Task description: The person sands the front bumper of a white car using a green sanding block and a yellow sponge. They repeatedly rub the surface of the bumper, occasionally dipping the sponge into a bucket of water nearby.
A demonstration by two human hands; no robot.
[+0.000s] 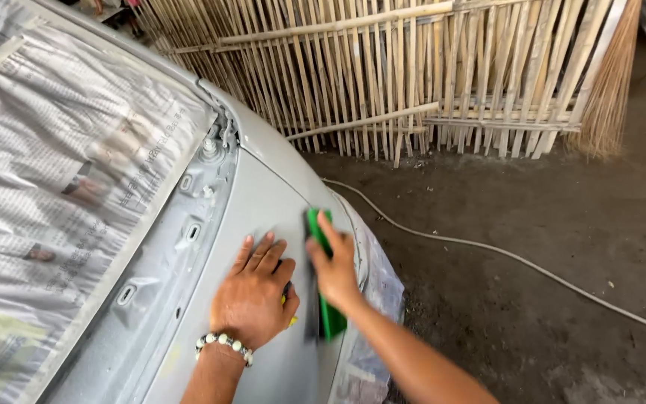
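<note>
Hands side by side on grey car panel [263, 202], nearly touching. Left hand [252, 295] flat, fingers spread, bead bracelet [224, 346] at wrist; small yellow item under palm edge, unidentifiable. Right hand [334, 265] clamped on green sanding block [323, 277]; block long axis runs near-to-far along panel edge. Newspaper masking [61, 172] left. White hose [502, 254] on floor; bamboo screen [413, 67] beyond.

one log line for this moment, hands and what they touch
left hand: flat on grey car panel | right hand: grips green block against panel | newspaper masking alongside
</note>
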